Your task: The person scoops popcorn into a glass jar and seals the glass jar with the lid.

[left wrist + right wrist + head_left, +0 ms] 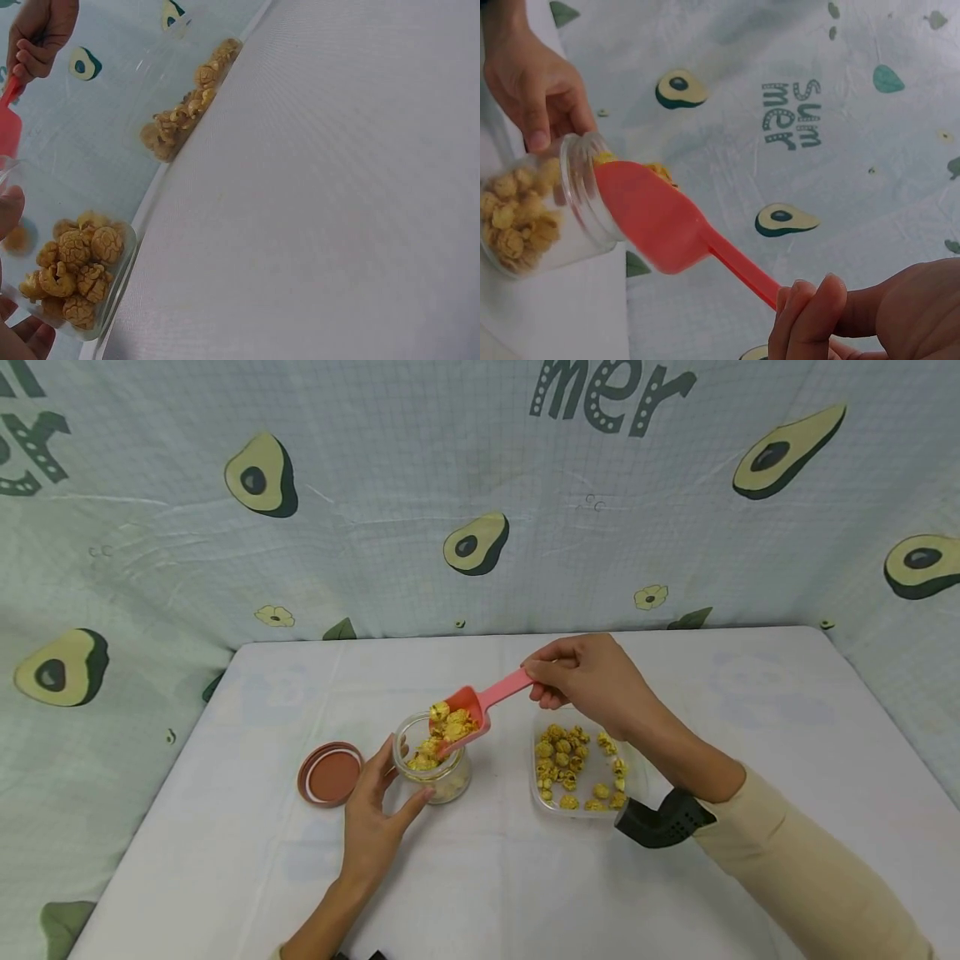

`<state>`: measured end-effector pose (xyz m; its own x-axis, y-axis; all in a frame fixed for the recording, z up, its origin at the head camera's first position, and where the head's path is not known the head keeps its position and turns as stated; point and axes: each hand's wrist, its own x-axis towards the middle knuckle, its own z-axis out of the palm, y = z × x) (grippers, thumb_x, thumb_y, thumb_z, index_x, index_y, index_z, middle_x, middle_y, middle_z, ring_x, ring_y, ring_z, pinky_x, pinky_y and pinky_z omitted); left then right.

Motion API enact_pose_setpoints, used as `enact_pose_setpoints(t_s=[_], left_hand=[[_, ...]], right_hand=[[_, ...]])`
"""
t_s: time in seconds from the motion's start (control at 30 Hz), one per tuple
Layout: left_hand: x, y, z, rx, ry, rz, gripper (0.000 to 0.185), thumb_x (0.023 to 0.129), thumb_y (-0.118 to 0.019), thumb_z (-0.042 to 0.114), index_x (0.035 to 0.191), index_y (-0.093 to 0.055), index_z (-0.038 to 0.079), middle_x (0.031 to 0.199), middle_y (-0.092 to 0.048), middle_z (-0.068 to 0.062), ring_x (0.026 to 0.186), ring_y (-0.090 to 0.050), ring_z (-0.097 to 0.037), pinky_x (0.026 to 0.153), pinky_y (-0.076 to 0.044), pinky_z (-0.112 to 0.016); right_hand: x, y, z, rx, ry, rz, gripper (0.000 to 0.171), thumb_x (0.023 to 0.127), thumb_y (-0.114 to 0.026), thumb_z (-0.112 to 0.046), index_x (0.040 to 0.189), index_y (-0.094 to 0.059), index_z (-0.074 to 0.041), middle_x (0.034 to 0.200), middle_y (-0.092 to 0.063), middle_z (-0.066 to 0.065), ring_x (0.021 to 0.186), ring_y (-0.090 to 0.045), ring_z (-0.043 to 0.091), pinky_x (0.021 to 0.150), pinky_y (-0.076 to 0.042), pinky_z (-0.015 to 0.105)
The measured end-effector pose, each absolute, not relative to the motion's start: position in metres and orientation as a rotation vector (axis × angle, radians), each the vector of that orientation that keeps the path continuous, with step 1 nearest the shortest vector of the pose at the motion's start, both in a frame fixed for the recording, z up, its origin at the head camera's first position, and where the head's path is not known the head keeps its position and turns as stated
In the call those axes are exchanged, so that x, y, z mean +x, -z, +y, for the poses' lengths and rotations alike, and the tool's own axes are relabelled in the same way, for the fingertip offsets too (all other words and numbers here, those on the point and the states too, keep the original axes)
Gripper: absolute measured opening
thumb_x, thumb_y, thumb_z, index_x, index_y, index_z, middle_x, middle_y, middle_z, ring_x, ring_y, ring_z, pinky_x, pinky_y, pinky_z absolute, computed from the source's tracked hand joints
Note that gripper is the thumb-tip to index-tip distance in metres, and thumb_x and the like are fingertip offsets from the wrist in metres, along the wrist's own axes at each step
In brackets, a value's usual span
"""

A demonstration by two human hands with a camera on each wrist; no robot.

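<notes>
— What sits nearest the lens?
— A clear jar of yellow-brown puffed snacks, fingertips at its wall.
— And further off?
— A clear tray of the same snacks on the white worktop; a hand pinches a red scoop.

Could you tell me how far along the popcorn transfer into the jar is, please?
Done: lid off, jar partly filled. In hand: right hand tips a loaded scoop at the jar mouth; left hand steadies the jar. Left: popcorn remaining in the tray.
</notes>
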<state>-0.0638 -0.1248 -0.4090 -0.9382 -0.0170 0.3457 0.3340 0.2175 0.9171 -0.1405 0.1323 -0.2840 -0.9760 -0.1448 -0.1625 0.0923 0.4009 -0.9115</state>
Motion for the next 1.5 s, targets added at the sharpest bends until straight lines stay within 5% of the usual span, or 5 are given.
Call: enact_pose_setpoints(t_s=[0.4, 1.5], left_hand=[[-0.065, 0.412, -0.127, -0.366, 1.743, -2.172, 0.076, 0.071, -0.074, -0.018, 0.137, -0.039, -0.014, 0.126, -0.048, -0.031, 0.118, -0.049, -0.031, 0.103, -0.040, -0.021], [-0.063, 0.410, -0.125, -0.348, 1.743, -2.171, 0.075, 0.071, -0.074, -0.017, 0.137, -0.038, -0.015, 0.128, -0.050, -0.025, 0.118, -0.047, -0.043, 0.103, -0.040, -0.023]], right_hand=[[-0.140, 0.269, 0.126, -0.130, 1.583, 2.452, 0.016, 0.094, -0.064, -0.017, 0.101, -0.068, -0.004, 0.077, -0.068, 0.012, 0.069, -0.064, 0.024, 0.066, -0.059, 0.030], [-0.131, 0.285, 0.136, -0.209, 1.479, 2.608, 0.016, 0.095, -0.062, -0.022, 0.103, -0.067, -0.010, 0.077, -0.068, 0.005, 0.070, -0.063, 0.022, 0.065, -0.056, 0.033]])
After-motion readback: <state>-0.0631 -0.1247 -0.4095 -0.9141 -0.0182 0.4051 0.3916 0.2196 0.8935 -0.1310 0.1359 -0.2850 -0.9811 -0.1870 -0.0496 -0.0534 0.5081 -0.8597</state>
